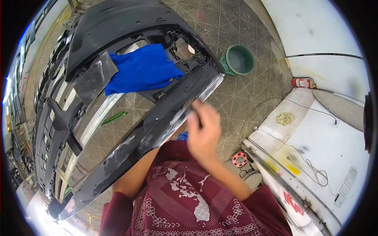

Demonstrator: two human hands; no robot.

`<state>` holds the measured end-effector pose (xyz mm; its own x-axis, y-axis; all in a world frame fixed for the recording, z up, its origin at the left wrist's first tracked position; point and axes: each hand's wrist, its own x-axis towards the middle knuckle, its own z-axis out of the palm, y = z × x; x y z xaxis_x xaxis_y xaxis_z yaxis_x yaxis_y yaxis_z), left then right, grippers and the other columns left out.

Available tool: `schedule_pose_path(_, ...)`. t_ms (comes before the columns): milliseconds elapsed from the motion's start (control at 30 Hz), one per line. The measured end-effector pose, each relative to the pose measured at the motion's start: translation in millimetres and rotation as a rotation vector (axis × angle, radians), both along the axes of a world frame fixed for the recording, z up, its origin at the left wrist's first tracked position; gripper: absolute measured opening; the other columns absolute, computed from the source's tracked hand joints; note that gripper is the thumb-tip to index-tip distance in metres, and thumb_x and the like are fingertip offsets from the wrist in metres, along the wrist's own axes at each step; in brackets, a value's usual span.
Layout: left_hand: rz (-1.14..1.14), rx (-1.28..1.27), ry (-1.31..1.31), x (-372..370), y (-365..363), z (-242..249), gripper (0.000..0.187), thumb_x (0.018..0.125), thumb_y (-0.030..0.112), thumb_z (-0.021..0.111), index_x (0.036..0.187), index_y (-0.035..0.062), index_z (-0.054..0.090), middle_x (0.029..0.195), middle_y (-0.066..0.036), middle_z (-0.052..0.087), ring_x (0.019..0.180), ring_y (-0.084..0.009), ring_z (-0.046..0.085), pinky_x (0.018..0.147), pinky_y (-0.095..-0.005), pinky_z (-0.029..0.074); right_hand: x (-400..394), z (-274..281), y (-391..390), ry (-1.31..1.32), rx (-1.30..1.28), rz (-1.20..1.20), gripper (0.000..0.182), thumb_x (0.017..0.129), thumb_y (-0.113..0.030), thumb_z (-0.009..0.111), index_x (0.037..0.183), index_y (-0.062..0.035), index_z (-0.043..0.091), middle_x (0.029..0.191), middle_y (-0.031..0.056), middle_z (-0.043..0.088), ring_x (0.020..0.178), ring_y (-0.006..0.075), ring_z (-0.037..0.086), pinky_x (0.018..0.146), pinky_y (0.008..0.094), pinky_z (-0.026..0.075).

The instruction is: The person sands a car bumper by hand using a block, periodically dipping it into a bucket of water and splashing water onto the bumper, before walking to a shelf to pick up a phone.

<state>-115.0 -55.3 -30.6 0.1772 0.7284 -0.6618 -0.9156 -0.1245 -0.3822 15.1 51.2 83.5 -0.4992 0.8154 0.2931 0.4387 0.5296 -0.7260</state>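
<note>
A black car bumper (147,122) with wet-looking streaks lies across the view in front of me. My right hand (204,131) is at its near edge, blurred by motion. Its fingers are curled in a pinch against the whitish worn strip of that edge; what they hold is too blurred to name. My left forearm (136,175) reaches under the bumper, which hides most of my left hand. On top of the bumper rests a crumpled blue cloth (143,69), with a dark grey flat sheet (96,76) beside it.
A green bucket (237,59) of greyish liquid stands on the patterned floor (240,98) beyond the bumper's corner. Right of me are a white panel (291,133) with a loose cable, a red canister (302,83) and an orange-red reel (239,159).
</note>
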Motion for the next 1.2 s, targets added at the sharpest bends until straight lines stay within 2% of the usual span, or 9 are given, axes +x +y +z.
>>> schedule_pose_path(33, 0.021, -0.237, -0.132, 0.9, -4.5, 0.5, 0.050, 0.104, 0.035, 0.070, 0.138, -0.0019, 0.063, 0.124, -0.020, 0.074, 0.086, -0.0175, 0.074, 0.059, -0.0253, 0.057, -0.9, 2.2, -2.8, -0.003, 0.008, 0.000, 0.033, 0.100, -0.019, 0.072, 0.126, 0.0015, 0.073, 0.121, 0.0203, 0.075, 0.111, 0.0345, 0.072, 0.097, 0.0408, 0.055)
schedule_pose_path(233, -0.005, 0.324, 0.258, 13.9, 19.3, 3.4, 0.050, 0.104, 0.035, 0.070, 0.137, -0.0020, 0.063, 0.120, -0.020, 0.074, 0.083, -0.0170, 0.072, 0.058, -0.0251, 0.056, 8.1, -57.0, 74.4, -0.083, -0.308, -0.195, 0.034, 0.102, -0.022, 0.071, 0.127, 0.0018, 0.073, 0.113, 0.0188, 0.078, 0.101, 0.0262, 0.074, 0.093, 0.0365, 0.056)
schedule_pose_path(433, -0.002, 0.320, 0.322, 17.9, -22.9, 20.1, 0.050, 0.104, 0.035, 0.069, 0.137, -0.0022, 0.063, 0.116, -0.019, 0.074, 0.080, -0.0166, 0.071, 0.057, -0.0249, 0.055, -16.8, 70.1, -65.2, -0.045, -0.022, 0.137, 0.030, 0.100, -0.014, 0.072, 0.127, -0.0012, 0.074, 0.116, 0.0169, 0.076, 0.111, 0.0276, 0.073, 0.098, 0.0377, 0.055)
schedule_pose_path(533, 0.000, 0.318, 0.338, 20.1, -36.6, 22.5, 0.050, 0.104, 0.035, 0.069, 0.137, -0.0023, 0.063, 0.114, -0.019, 0.073, 0.079, -0.0164, 0.070, 0.056, -0.0248, 0.054, -10.3, 14.3, 6.2, -0.066, -0.390, -0.127, 0.028, 0.101, -0.013, 0.071, 0.125, -0.0003, 0.074, 0.111, 0.0138, 0.076, 0.105, 0.0207, 0.071, 0.097, 0.0349, 0.054)
schedule_pose_path(633, 0.023, 0.314, 0.351, 21.4, -42.1, 24.8, 0.050, 0.105, 0.035, 0.069, 0.137, -0.0023, 0.063, 0.112, -0.018, 0.073, 0.077, -0.0161, 0.069, 0.055, -0.0247, 0.054, -17.2, 36.2, -25.8, -0.047, -0.252, -0.050, 0.027, 0.101, -0.014, 0.070, 0.123, -0.0006, 0.075, 0.117, 0.0189, 0.076, 0.107, 0.0330, 0.074, 0.096, 0.0416, 0.056)
schedule_pose_path(767, 0.033, 0.310, 0.365, 24.6, -46.4, 28.8, 0.050, 0.105, 0.036, 0.068, 0.137, -0.0024, 0.063, 0.109, -0.018, 0.073, 0.076, -0.0158, 0.068, 0.054, -0.0245, 0.053, -16.4, 70.6, -68.1, -0.060, -0.086, 0.104, 0.027, 0.101, -0.015, 0.072, 0.123, 0.0005, 0.074, 0.117, 0.0197, 0.075, 0.105, 0.0282, 0.074, 0.093, 0.0396, 0.056)
schedule_pose_path(867, 0.045, 0.308, 0.382, 24.1, -45.1, 30.3, 0.050, 0.105, 0.036, 0.068, 0.137, -0.0025, 0.063, 0.107, -0.018, 0.073, 0.074, -0.0156, 0.067, 0.054, -0.0244, 0.052, -18.5, 47.7, -21.4, -0.124, -0.457, -0.109, 0.029, 0.103, -0.015, 0.071, 0.125, 0.0026, 0.073, 0.117, 0.0196, 0.076, 0.104, 0.0260, 0.073, 0.091, 0.0388, 0.056)
schedule_pose_path(1000, 0.062, 0.292, 0.407, 23.0, -49.0, 30.3, 0.050, 0.105, 0.036, 0.067, 0.137, -0.0026, 0.063, 0.104, -0.017, 0.073, 0.072, -0.0153, 0.066, 0.053, -0.0243, 0.052, -17.2, 87.3, -89.6, -0.029, -0.069, 0.160, 0.032, 0.100, -0.014, 0.074, 0.128, 0.0016, 0.073, 0.121, 0.0189, 0.076, 0.106, 0.0246, 0.074, 0.096, 0.0360, 0.056)
schedule_pose_path(1200, 0.048, 0.282, 0.447, 22.7, -37.4, 36.9, 0.050, 0.106, 0.036, 0.067, 0.136, -0.0028, 0.063, 0.100, -0.017, 0.072, 0.069, -0.0148, 0.065, 0.051, -0.0241, 0.050, -11.1, 7.4, 20.8, -0.169, -0.245, -0.087, 0.032, 0.103, -0.017, 0.069, 0.129, 0.0003, 0.073, 0.123, 0.0193, 0.077, 0.111, 0.0279, 0.076, 0.098, 0.0372, 0.056)
